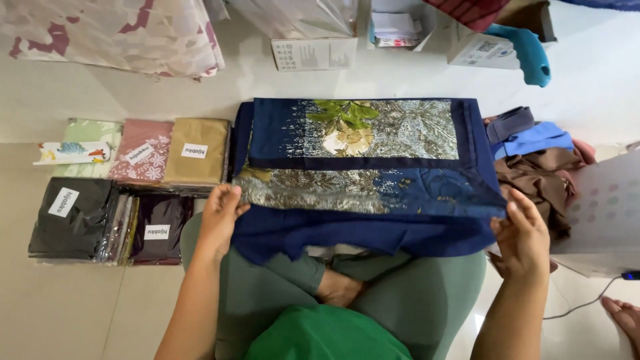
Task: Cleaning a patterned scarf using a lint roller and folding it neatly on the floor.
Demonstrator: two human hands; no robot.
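On the floor (400, 73) lay a folded dark blue scarf (363, 170) with a flower print, its near edge over the person's lap. The left hand (219, 217) pinched the scarf's left edge, and the right hand (523, 237) pinched its right edge. Wrapped scarf packs (133, 187) crowded the left side. A pile of brown and blue cloth (540, 160) sat close on the right. Bare floor stayed open beyond the far edge.

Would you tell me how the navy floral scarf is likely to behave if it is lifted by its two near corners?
The navy scarf would probably go floppy: its near edge already sags between the left hand and right hand. It looks thin, so likely light. Its folds may slide open, since nothing pins them.
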